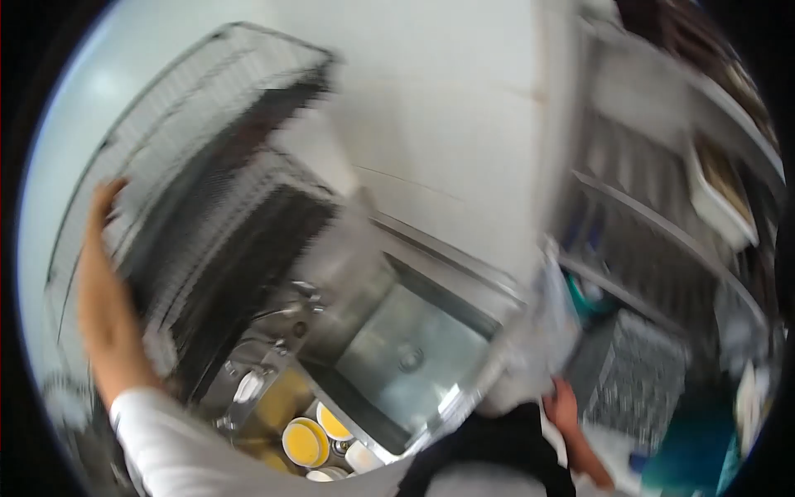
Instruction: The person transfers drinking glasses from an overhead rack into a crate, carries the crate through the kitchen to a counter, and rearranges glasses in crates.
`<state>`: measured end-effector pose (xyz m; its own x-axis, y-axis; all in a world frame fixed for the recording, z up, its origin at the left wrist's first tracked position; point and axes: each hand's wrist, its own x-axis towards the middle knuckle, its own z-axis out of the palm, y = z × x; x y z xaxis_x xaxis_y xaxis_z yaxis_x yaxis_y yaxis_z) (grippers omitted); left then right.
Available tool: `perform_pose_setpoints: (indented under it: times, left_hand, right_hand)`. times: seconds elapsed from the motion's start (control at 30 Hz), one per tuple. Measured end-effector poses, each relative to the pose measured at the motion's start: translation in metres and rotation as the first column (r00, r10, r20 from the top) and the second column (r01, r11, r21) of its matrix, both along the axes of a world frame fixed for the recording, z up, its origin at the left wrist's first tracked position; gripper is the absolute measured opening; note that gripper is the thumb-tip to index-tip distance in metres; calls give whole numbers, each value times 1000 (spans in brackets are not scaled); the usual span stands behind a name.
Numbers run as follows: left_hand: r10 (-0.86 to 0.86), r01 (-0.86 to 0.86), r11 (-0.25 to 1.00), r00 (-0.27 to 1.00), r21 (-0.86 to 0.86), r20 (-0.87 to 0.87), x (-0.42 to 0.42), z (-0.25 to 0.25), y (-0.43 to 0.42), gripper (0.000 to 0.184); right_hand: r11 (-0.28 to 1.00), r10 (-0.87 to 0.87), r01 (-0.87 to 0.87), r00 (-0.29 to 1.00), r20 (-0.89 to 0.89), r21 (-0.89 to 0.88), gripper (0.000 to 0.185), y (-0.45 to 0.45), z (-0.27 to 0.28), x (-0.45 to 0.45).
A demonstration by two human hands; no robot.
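Wire rack point(195, 170), my left hand point(108, 199) at its outer edge. Sink basin point(414, 331), opening wide between its rims. Pale plastic point(542, 331), my right hand point(563, 406) near its lower edge. Blur: I cannot tell either grip's state.

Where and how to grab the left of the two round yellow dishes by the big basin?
I'd come from above and pinch the rim of the left dish, on the side away from its neighbour: round, pale-edged, yellow face up.

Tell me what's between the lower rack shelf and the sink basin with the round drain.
Blurred metal faucet fittings, beside the basin; the head view shows them.
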<state>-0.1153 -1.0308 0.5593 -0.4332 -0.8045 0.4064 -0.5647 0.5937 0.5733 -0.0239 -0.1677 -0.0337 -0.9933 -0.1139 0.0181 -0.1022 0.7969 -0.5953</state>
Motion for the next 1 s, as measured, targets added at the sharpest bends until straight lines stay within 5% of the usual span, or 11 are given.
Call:
perform_pose_setpoints:
  times: [0.2, 0.47, 0.63, 0.83, 0.93, 1.0]
  left_hand:
    - [-105, 124, 970, 989, -211, 100, -89, -31, -16, 67]
    - [-188, 160, 926, 981, -343, -48, -60, -35, 49, 59]
    - [-342, 202, 853, 913, -481, -222, -27, -21, 107, 54]
    - [-667, 257, 717, 523, -648, -530, 110, -12, 246, 49]
    - [-805, 578, 568, 243, -585, -541, 136, -64, 366, 50]
    - [-798, 909, 301, 76, -287, -598, 122, -118, 450, 68]
  right_hand:
    - [992, -97, 108, 983, 155, -61, 47, -47, 36, -3]
    - [982, 132, -105, 976, 174, -155, 47, -68, 61, -3]
    - [940, 169, -175, 985, -48, -294, 39, -76, 97, -5]
    - [733, 424, -509, 861, -282, -452, 37, -120, 208, -24]
    - [542, 513, -671, 741, -433, -506, 49, -147, 258, -36]
    - [293, 569, -680, 689, -449, -672, 81, -163, 262, -44]
